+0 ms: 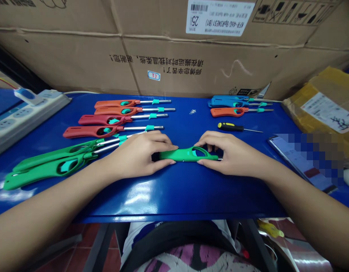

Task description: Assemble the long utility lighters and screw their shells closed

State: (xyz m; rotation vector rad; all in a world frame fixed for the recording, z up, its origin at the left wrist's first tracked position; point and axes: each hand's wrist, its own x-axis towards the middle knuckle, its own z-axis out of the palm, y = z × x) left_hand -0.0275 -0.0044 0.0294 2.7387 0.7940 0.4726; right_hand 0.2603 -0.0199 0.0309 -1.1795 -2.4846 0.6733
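Observation:
A green lighter body point(185, 154) lies flat on the blue table point(168, 192), held at both ends. My left hand point(140, 155) pinches its left end between thumb and fingers. My right hand point(231, 155) grips its right end, fingers curled over the trigger loop. Beyond the left hand lies a row of several red and orange long-nosed lighters point(117, 119) with metal tubes. Two green lighters point(55, 162) lie to the left of that hand.
A blue and an orange lighter point(233, 107) lie at the back right, with a small yellow-handled screwdriver point(233, 127) in front. A phone point(301, 160) lies at the right, a power strip point(24, 115) at the left. Cardboard boxes point(174, 45) wall the back.

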